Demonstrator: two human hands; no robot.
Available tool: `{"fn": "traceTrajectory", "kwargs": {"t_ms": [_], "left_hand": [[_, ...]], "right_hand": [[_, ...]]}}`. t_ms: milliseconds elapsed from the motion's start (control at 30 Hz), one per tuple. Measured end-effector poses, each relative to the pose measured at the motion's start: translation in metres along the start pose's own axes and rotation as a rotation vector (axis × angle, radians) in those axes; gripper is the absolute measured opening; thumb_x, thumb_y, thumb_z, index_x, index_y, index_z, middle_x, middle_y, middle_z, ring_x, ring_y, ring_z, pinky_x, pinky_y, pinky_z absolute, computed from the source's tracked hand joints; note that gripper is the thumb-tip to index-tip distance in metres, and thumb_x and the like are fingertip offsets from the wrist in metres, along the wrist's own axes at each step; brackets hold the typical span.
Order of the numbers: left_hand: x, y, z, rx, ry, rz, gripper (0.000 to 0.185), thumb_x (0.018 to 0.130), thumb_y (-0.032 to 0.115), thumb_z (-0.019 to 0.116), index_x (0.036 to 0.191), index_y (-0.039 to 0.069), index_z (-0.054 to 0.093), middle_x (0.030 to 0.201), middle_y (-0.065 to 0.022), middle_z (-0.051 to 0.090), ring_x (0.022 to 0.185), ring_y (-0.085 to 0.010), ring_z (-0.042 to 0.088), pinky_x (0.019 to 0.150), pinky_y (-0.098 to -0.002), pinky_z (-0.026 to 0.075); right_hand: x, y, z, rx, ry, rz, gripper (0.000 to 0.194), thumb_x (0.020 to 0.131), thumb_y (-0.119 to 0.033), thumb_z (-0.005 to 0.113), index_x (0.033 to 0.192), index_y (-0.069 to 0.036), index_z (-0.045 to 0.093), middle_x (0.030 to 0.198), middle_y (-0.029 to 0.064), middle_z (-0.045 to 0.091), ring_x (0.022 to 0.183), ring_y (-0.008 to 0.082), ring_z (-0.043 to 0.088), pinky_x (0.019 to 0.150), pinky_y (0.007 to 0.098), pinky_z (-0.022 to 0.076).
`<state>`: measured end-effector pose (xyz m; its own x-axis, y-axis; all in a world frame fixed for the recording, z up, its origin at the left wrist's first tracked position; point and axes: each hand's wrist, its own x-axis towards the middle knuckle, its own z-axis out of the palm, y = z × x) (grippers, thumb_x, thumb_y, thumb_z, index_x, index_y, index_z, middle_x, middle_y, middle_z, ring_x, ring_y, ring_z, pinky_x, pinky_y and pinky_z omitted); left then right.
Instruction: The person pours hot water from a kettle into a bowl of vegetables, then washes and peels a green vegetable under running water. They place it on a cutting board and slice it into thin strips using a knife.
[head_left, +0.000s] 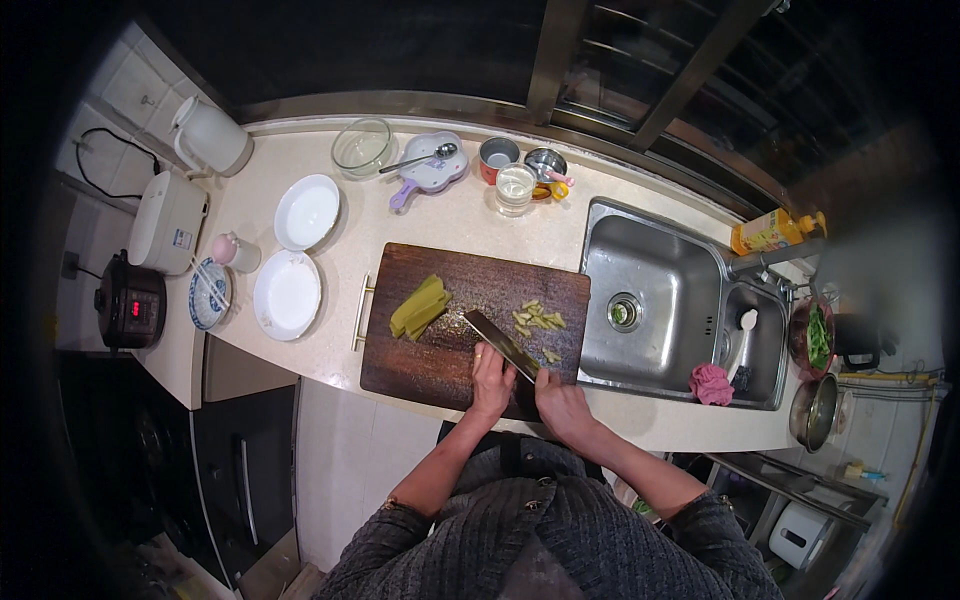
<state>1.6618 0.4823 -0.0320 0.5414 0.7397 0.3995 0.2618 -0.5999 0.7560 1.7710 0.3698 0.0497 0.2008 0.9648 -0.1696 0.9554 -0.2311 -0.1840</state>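
A dark wooden cutting board (427, 367) with a metal handle on its left end lies on the counter before me. My right hand (562, 409) grips a cleaver-like kitchen knife (499, 337), its blade slanting up to the left across the board. Beside the blade, my left hand (491, 381) has its fingertips bent down against the blade's near side; whether they pinch anything is hidden. A stack of yellow-green vegetable stalk pieces (420, 307) rests on the left of the board. Pale chopped pieces (536, 316) are scattered on the right, with a smaller bit (551, 355) nearer my right hand.
A steel double sink (652, 315) adjoins the board's right side, with a pink cloth (711, 384) on its front edge. Left of the board stand two white bowls (306, 212). Behind it are a glass bowl (363, 148), a purple tray (431, 169) and a glass cup (515, 189).
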Motion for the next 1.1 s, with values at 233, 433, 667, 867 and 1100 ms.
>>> {"fn": "traceTrajectory", "kwargs": {"t_ms": [233, 433, 667, 867, 1100], "left_hand": [[0.001, 0.002, 0.003, 0.012, 0.018, -0.012, 0.027, 0.075, -0.007, 0.069, 0.101, -0.002, 0.063, 0.101, -0.0205, 0.059, 0.097, -0.0441, 0.054, 0.085, -0.0505, 0.048], [0.001, 0.003, 0.0, 0.022, 0.004, -0.019, 0.029, 0.075, -0.009, 0.07, 0.102, -0.001, 0.063, 0.102, -0.0181, 0.061, 0.097, -0.0416, 0.057, 0.086, -0.0478, 0.049], [0.002, 0.006, 0.001, -0.004, 0.063, 0.018, 0.025, 0.078, -0.008, 0.072, 0.1, -0.001, 0.064, 0.105, -0.0147, 0.065, 0.1, -0.0351, 0.062, 0.087, -0.0438, 0.052], [0.002, 0.008, -0.001, -0.022, 0.066, 0.01, 0.026, 0.077, -0.007, 0.072, 0.101, -0.001, 0.064, 0.104, -0.0163, 0.063, 0.101, -0.0376, 0.06, 0.088, -0.0454, 0.05], [0.001, 0.008, -0.005, -0.007, -0.013, -0.015, 0.028, 0.077, -0.009, 0.069, 0.103, -0.003, 0.063, 0.102, -0.0183, 0.06, 0.102, -0.0397, 0.057, 0.086, -0.0462, 0.05]], "right_hand": [[0.021, 0.005, -0.001, 0.083, 0.006, -0.039, 0.006, 0.089, -0.004, 0.055, 0.092, 0.0, 0.051, 0.076, 0.0187, 0.066, 0.063, 0.0338, 0.072, 0.051, 0.0423, 0.057], [0.044, -0.001, 0.009, 0.139, 0.08, -0.027, 0.007, 0.089, -0.006, 0.055, 0.091, 0.0, 0.052, 0.076, 0.0197, 0.068, 0.065, 0.0341, 0.072, 0.055, 0.0444, 0.0573], [0.041, 0.017, 0.003, 0.276, 0.129, 0.059, 0.007, 0.09, -0.005, 0.052, 0.091, 0.002, 0.052, 0.075, 0.0234, 0.067, 0.065, 0.0384, 0.07, 0.058, 0.0486, 0.0565], [0.006, 0.012, -0.002, 0.204, 0.104, 0.033, 0.011, 0.093, -0.009, 0.054, 0.09, 0.001, 0.052, 0.074, 0.0223, 0.066, 0.061, 0.0393, 0.069, 0.053, 0.0495, 0.0548], [-0.009, 0.007, -0.001, 0.094, 0.016, 0.037, 0.005, 0.087, -0.003, 0.055, 0.09, 0.0, 0.052, 0.076, 0.0204, 0.065, 0.058, 0.0376, 0.069, 0.05, 0.0462, 0.0547]]}}
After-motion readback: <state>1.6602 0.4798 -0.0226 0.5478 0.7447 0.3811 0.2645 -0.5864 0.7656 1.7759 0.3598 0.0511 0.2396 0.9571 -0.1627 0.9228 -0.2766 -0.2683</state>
